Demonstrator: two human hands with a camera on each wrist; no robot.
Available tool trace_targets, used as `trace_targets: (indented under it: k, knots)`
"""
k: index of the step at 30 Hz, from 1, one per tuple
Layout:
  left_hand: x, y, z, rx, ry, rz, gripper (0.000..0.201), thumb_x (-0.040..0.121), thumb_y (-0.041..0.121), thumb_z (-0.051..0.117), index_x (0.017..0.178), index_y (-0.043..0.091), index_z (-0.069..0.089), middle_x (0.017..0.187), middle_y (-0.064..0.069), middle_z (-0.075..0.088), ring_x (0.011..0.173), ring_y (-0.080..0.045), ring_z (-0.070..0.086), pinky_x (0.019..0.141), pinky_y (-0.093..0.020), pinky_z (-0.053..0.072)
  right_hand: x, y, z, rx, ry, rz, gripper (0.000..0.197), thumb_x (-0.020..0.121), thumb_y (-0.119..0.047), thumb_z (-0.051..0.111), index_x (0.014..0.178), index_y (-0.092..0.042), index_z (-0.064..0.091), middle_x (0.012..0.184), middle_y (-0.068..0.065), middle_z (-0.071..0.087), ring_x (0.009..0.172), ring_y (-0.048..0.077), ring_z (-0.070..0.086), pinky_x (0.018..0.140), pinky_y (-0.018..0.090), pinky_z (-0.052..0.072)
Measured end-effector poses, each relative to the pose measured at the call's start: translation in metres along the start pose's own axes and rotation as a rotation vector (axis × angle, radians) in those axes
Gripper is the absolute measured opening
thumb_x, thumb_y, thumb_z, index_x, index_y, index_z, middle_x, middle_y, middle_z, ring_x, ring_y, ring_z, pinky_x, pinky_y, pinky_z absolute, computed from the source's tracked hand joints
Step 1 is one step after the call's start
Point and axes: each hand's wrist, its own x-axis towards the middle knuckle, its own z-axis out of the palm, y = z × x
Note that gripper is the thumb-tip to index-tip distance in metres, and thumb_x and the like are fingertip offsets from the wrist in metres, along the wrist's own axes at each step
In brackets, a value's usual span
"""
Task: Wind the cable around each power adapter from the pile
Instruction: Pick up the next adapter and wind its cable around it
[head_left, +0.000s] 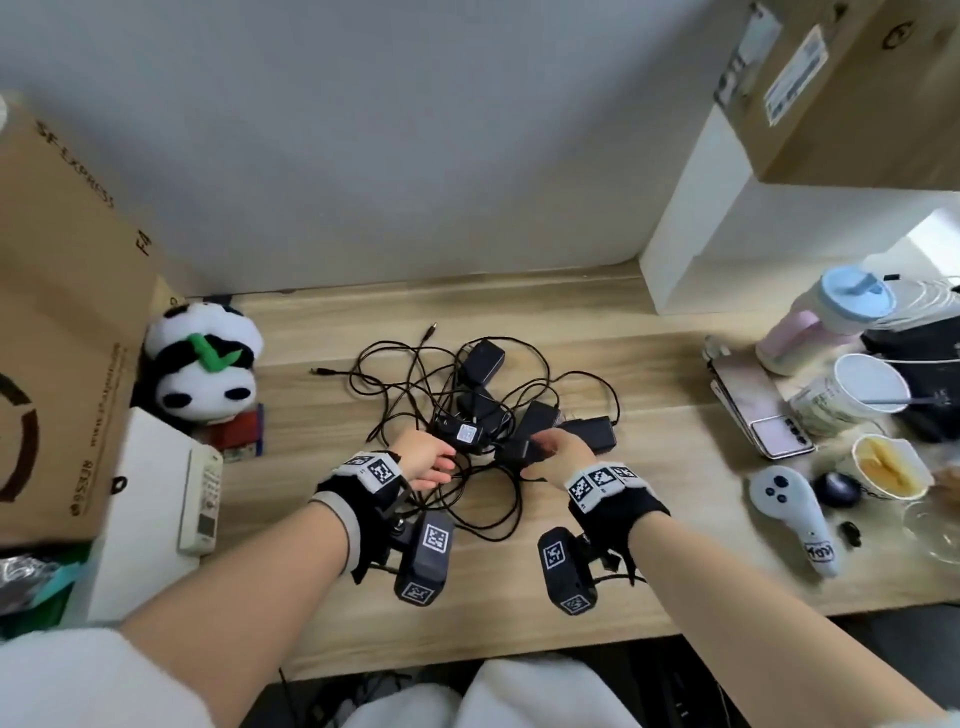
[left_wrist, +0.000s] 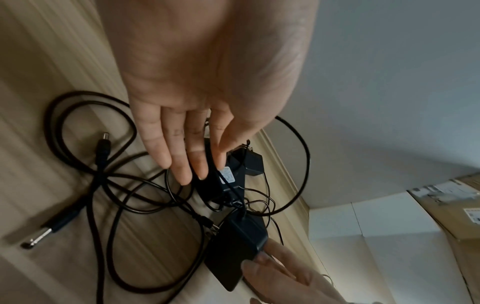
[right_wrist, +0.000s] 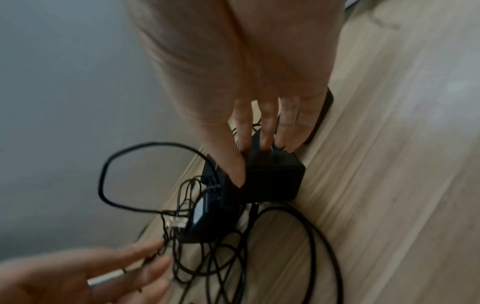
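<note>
Fingers of my right hand (head_left: 558, 449) clamp near adapter (right_wrist: 272, 181), thumb on side, to lift it free of tangle. My left hand (head_left: 426, 460) flat, fingers straight, over loose cables (left_wrist: 109, 185) beside it, ready to sort. Beyond both hands, pile (head_left: 480, 402) unwound on desk (head_left: 675, 467).

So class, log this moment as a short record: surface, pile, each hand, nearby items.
surface: wooden desk
pile: black power adapters in tangled cables
left hand: fingers straight, reaching over cables
right hand: grips one black adapter
nearby: panda plush, white controller
</note>
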Motion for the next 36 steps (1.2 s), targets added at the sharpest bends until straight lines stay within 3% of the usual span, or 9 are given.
trace_targets:
  k: [3, 10, 13, 18, 23, 26, 30, 32, 36]
  knots:
    - [0.002, 0.0, 0.002, -0.022, -0.018, -0.014, 0.014, 0.098, 0.02, 0.043, 0.105, 0.015, 0.054, 0.079, 0.001, 0.057, 0.066, -0.011, 0.056, 0.06, -0.018, 0.041, 0.007, 0.005, 0.005, -0.095, 0.047, -0.059, 0.045, 0.073, -0.019, 0.077, 0.115, -0.017, 0.063, 0.112, 0.003, 0.066, 0.109, 0.022, 0.059, 0.082, 0.021, 0.041]
    - [-0.005, 0.01, 0.007, -0.052, -0.046, 0.031, 0.031, 0.097, 0.019, 0.046, 0.124, 0.006, 0.055, 0.089, -0.003, 0.061, 0.075, -0.016, 0.059, 0.069, -0.021, 0.045, 0.011, 0.011, -0.012, 0.075, -0.059, -0.176, 0.038, 0.079, -0.015, 0.073, 0.114, -0.008, 0.063, 0.103, 0.007, 0.066, 0.098, 0.022, 0.062, 0.092, 0.032, 0.049]
    - [-0.017, 0.02, 0.01, -0.029, -0.119, 0.08, 0.032, 0.097, 0.02, 0.048, 0.126, 0.007, 0.052, 0.114, -0.012, 0.061, 0.094, -0.022, 0.06, 0.078, -0.024, 0.048, 0.007, 0.007, -0.033, 0.289, -0.169, -0.162, 0.031, 0.085, -0.014, 0.066, 0.115, -0.013, 0.06, 0.104, 0.007, 0.061, 0.097, 0.02, 0.059, 0.085, 0.028, 0.05]
    - [-0.036, 0.045, 0.021, 0.019, -0.206, 0.223, 0.028, 0.096, 0.011, 0.047, 0.124, 0.012, 0.05, 0.099, -0.005, 0.061, 0.083, -0.018, 0.062, 0.073, -0.024, 0.048, -0.003, -0.016, -0.068, 0.662, -0.121, -0.201, 0.034, 0.09, -0.007, 0.058, 0.124, -0.006, 0.054, 0.113, 0.008, 0.061, 0.093, 0.015, 0.06, 0.071, 0.02, 0.05]
    - [-0.052, 0.078, 0.023, -0.027, -0.248, 0.374, 0.028, 0.093, 0.008, 0.051, 0.119, 0.019, 0.051, 0.107, -0.004, 0.063, 0.087, -0.015, 0.061, 0.077, -0.025, 0.046, -0.019, -0.047, -0.106, 0.695, -0.064, -0.312, 0.032, 0.091, -0.013, 0.057, 0.123, -0.011, 0.055, 0.114, 0.003, 0.065, 0.101, 0.015, 0.061, 0.085, 0.026, 0.047]
    - [-0.06, 0.091, 0.023, 0.013, -0.305, 0.429, 0.018, 0.093, 0.009, 0.054, 0.108, 0.019, 0.055, 0.092, -0.003, 0.065, 0.08, -0.012, 0.063, 0.076, -0.022, 0.051, -0.025, -0.064, -0.123, 0.69, 0.008, -0.404, 0.028, 0.093, -0.016, 0.055, 0.12, -0.01, 0.057, 0.114, 0.006, 0.063, 0.107, 0.02, 0.058, 0.095, 0.036, 0.044]
    - [-0.061, 0.097, 0.021, -0.035, -0.187, 0.412, 0.017, 0.099, 0.009, 0.042, 0.093, 0.006, 0.058, 0.071, -0.005, 0.053, 0.051, -0.008, 0.056, 0.056, -0.017, 0.051, -0.031, -0.084, -0.142, 0.793, 0.115, -0.438, 0.028, 0.096, -0.02, 0.049, 0.117, -0.001, 0.055, 0.107, 0.016, 0.06, 0.093, 0.026, 0.061, 0.078, 0.034, 0.054]
    - [-0.061, 0.097, 0.018, 0.023, -0.105, 0.333, 0.02, 0.1, 0.014, 0.042, 0.085, 0.01, 0.056, 0.074, -0.004, 0.052, 0.055, -0.008, 0.053, 0.057, -0.017, 0.046, -0.035, -0.091, -0.152, 0.875, 0.13, -0.44, 0.024, 0.097, -0.021, 0.048, 0.111, -0.003, 0.054, 0.105, 0.017, 0.058, 0.09, 0.029, 0.062, 0.079, 0.041, 0.052]
    - [-0.056, 0.104, 0.006, 0.128, 0.11, 0.322, 0.011, 0.095, 0.013, 0.05, 0.084, 0.012, 0.054, 0.076, -0.001, 0.051, 0.066, -0.012, 0.05, 0.058, -0.019, 0.038, -0.041, -0.102, -0.166, 0.95, 0.107, -0.482, 0.017, 0.097, -0.023, 0.047, 0.104, -0.009, 0.055, 0.102, 0.012, 0.059, 0.086, 0.022, 0.062, 0.074, 0.034, 0.052]
